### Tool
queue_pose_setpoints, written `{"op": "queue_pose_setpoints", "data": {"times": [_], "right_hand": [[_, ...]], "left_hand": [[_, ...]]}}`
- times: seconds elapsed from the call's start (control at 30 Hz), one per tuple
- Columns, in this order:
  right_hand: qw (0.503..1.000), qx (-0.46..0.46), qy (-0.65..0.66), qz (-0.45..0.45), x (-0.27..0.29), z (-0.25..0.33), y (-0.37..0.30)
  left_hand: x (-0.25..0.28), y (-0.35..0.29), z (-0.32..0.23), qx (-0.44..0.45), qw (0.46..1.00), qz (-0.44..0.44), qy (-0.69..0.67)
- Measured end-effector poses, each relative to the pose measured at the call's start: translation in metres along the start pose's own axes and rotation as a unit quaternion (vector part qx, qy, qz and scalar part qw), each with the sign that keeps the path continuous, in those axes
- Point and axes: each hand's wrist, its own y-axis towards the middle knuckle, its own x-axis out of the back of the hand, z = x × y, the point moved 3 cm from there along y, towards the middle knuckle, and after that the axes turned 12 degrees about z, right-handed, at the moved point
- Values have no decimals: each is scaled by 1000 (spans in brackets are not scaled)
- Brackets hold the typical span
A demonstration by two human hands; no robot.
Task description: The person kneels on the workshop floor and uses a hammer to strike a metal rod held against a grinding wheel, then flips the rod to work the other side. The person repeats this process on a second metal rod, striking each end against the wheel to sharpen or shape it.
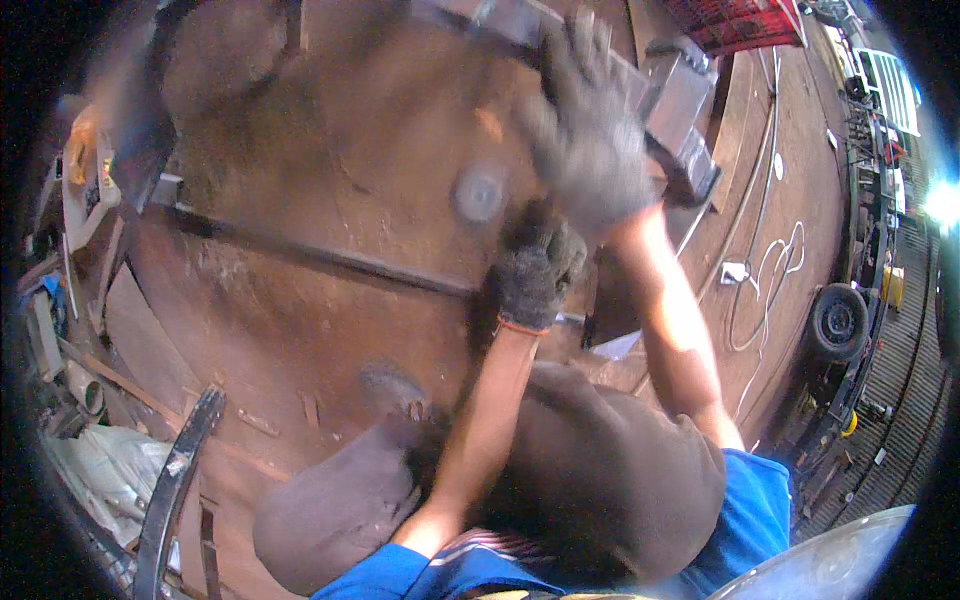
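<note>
Nearest: brown-trousered knees (620, 450), bent low over the brown floor (250, 330). Left hand (541, 272), dark glove, sat just past them. Its fingers were curled most of the way in; a dark shape lay against the far side, couldn't tell if it was gripped.

Right hand (592, 140), grey glove, was farther out and blurred. Fingers spread wide, wrapped round nothing visible. It overlapped the dark frame (680, 110), which ran slantwise toward the floor's far edge; contact unclear.

My read on doing the handwork well: left hand low and steady, right palm flat on the frame before any load went on, fingertips clear of the block's edges and underside. Knees needed to stay out from under it.

Left of the hands: grey disc (480, 193) and a long thin bar (330, 262), easy to catch a wrist on. Beyond: red crate (735, 22) at the far right corner, white cable (765, 290) loose near the floor's right edge, tyre (838, 322) past that.
</note>
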Motion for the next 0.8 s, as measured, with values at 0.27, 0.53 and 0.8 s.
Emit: {"op": "queue_pose_setpoints", "data": {"times": [0.27, 0.53, 0.8], "right_hand": [[1000, 10, -10, -21, 0, -4, 8], [998, 39, 16, -51, -5, -5, 21], [999, 53, 0, -9, -9, 13, 15]], "left_hand": [[-18, 4, -13, -29, 986, 151, -68], [12, -15, -29, 44, 988, 40, 143], [-8, 1, -36, 44, 981, 118, -148]]}}
